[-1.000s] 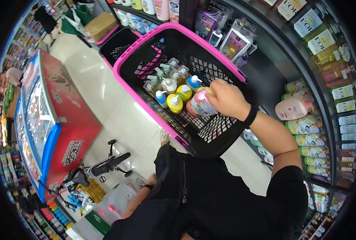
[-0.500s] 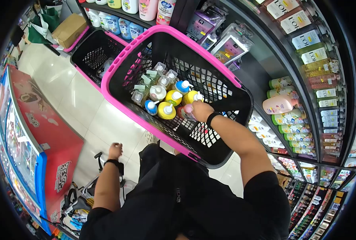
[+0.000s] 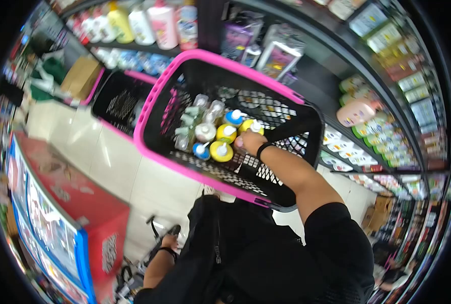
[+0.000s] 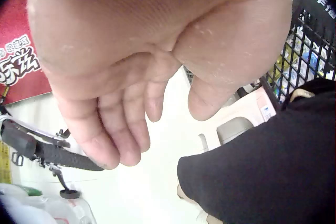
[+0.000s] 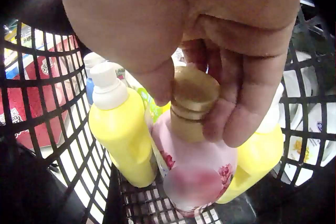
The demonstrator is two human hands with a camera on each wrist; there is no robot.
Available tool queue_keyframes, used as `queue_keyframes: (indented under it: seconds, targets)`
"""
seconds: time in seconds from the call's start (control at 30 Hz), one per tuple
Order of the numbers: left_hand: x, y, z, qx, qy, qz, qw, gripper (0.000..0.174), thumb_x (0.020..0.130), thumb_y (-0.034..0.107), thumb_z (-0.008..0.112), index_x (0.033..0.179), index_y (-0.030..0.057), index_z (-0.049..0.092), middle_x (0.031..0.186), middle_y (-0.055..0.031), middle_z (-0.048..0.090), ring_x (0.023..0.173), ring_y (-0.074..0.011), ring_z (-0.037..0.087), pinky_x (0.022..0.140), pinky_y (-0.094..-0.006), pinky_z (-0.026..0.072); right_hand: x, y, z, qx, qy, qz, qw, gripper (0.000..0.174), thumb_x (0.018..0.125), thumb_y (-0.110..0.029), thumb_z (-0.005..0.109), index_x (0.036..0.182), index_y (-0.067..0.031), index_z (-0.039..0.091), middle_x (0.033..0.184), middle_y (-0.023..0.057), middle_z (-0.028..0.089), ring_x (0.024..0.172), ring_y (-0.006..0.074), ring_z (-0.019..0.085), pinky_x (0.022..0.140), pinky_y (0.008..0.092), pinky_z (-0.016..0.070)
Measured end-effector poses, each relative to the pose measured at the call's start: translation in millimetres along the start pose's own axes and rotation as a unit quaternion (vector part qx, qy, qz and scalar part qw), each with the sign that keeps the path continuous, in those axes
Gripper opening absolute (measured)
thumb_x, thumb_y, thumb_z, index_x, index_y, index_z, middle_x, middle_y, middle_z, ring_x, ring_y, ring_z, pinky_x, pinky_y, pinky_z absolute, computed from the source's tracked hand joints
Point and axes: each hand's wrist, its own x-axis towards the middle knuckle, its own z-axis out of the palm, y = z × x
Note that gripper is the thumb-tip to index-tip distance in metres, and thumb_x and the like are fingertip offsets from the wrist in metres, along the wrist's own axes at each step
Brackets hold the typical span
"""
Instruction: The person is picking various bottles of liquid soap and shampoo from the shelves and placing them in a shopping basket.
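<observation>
In the right wrist view my right hand [image 5: 184, 19] pinches the gold cap [image 5: 195, 95] of a pink bottle [image 5: 202, 153], thumb on one side and fingers on the other. The bottle stands between two yellow pump bottles [image 5: 122, 137] inside a black basket with a pink rim [image 3: 246, 72]. Blue-topped bottles [image 3: 201, 151], a white-topped one [image 3: 205, 133] and several clear pump bottles [image 3: 183, 137] stand close by in it. My left hand [image 4: 157, 40] hangs outside the basket, fingers loosely bent and holding nothing.
A second black basket [image 3: 119, 96] and a cardboard box [image 3: 81, 77] are at the back left. A red freezer [image 3: 78, 187] stands left, a small bicycle [image 4: 63, 155] below it. Shelves of bottles [image 3: 161, 25] run behind and along the right.
The pink bottle, tilted in my right hand earlier, has gone down among the other bottles, and my grip is now on its cap. My left hand rose, then dropped lower beside my leg.
</observation>
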Motion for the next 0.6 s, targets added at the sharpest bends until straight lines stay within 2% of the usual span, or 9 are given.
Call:
queue_keyframes:
  seconds: [0.1, 0.13, 0.2, 0.23, 0.27, 0.3, 0.37, 0.47, 0.6]
  targets:
    - [37, -47, -10, 0.276, 0.117, 0.223, 0.928, 0.022, 0.083, 0.03, 0.06, 0.092, 0.0108, 0.066, 0.077, -0.0134, 0.068, 0.072, -0.0377, 0.067, 0.073, -0.0473, 0.0561, 27, 28, 42, 0.103, 0.03, -0.081, 0.991, 0.026, 0.078, -0.037, 0.066, 0.089, -0.0167, 0.077, 0.091, 0.0178, 0.074, 0.087, 0.0374, 0.071, 0.079, 0.0501, 0.055]
    - [47, -35, -37, 0.326, 0.096, 0.255, 0.905, 0.019, 0.086, 0.029, 0.06, 0.088, 0.0101, 0.063, 0.07, -0.0118, 0.064, 0.066, -0.0333, 0.066, 0.061, -0.0457, 0.0555, 13, 25, 25, 0.103, 0.022, -0.084, 0.991, 0.028, 0.08, -0.037, 0.064, 0.09, -0.0139, 0.077, 0.093, 0.0187, 0.074, 0.086, 0.0383, 0.071, 0.079, 0.0499, 0.0556]
    - [72, 15, -80, -0.02, 0.152, 0.137, 0.979, 0.019, 0.088, 0.022, 0.061, 0.094, 0.0044, 0.063, 0.068, -0.0116, 0.064, 0.063, -0.0278, 0.065, 0.056, -0.0407, 0.0525, 9, 18, 23, 0.124, 0.056, -0.035, 0.99, 0.036, 0.084, -0.037, 0.061, 0.104, -0.0091, 0.073, 0.103, 0.0196, 0.074, 0.095, 0.038, 0.07, 0.085, 0.05, 0.0556]
    - [76, 40, -94, -0.199, 0.156, 0.057, 0.966, 0.019, 0.089, 0.019, 0.061, 0.097, 0.0015, 0.063, 0.067, -0.0115, 0.063, 0.062, -0.0251, 0.065, 0.054, -0.0382, 0.051, -43, 2, -42, 0.154, 0.036, -0.027, 0.987, 0.039, 0.085, -0.034, 0.062, 0.113, -0.0084, 0.07, 0.112, 0.021, 0.071, 0.103, 0.0384, 0.069, 0.089, 0.0503, 0.0548]
    - [82, 58, -108, -0.371, 0.152, -0.036, 0.915, 0.02, 0.089, 0.016, 0.061, 0.1, -0.0013, 0.063, 0.065, -0.0114, 0.063, 0.061, -0.0224, 0.064, 0.051, -0.0357, 0.0495, -43, 6, -39, 0.124, 0.051, -0.034, 0.99, 0.039, 0.084, -0.033, 0.064, 0.113, -0.0072, 0.069, 0.113, 0.0214, 0.069, 0.103, 0.0388, 0.068, 0.089, 0.0503, 0.0547]
    - [93, 69, -124, -0.211, 0.226, 0.072, 0.948, 0.027, 0.091, 0.02, 0.064, 0.105, -0.0031, 0.064, 0.073, -0.01, 0.068, 0.065, -0.0215, 0.066, 0.06, -0.0334, 0.0528, -41, 10, -38, 0.094, 0.06, -0.047, 0.993, 0.039, 0.082, -0.031, 0.066, 0.113, -0.006, 0.068, 0.114, 0.0217, 0.068, 0.104, 0.0392, 0.068, 0.089, 0.0502, 0.0546]
    - [30, 167, -177, 0.007, 0.208, 0.282, 0.937, 0.024, 0.095, 0.016, 0.062, 0.109, -0.0037, 0.061, 0.079, -0.0098, 0.067, 0.065, -0.0189, 0.065, 0.061, -0.0304, 0.054, -71, 19, -66, 0.119, 0.128, -0.066, 0.982, 0.038, 0.081, -0.029, 0.069, 0.11, -0.0044, 0.068, 0.113, 0.0216, 0.066, 0.102, 0.0394, 0.068, 0.087, 0.0495, 0.0549]
    - [-35, 262, -200, -0.114, 0.012, 0.296, 0.948, 0.019, 0.098, 0.012, 0.061, 0.109, -0.0043, 0.061, 0.084, -0.0096, 0.069, 0.071, -0.0171, 0.067, 0.067, -0.0297, 0.0552, -143, 46, -96, 0.171, 0.276, -0.117, 0.939, 0.037, 0.083, -0.028, 0.072, 0.11, -0.005, 0.061, 0.109, 0.018, 0.063, 0.099, 0.0392, 0.065, 0.083, 0.0489, 0.0534]
    - [-134, 392, -179, -0.009, -0.018, 0.362, 0.932, 0.042, 0.101, 0.037, 0.052, 0.118, 0.0032, 0.069, 0.099, -0.0212, 0.072, 0.09, -0.0378, 0.069, 0.079, -0.047, 0.052, -253, 108, -76, 0.256, 0.433, -0.077, 0.861, 0.031, 0.087, -0.024, 0.07, 0.11, -0.0043, 0.062, 0.108, 0.0177, 0.062, 0.099, 0.0399, 0.063, 0.086, 0.0479, 0.0515]
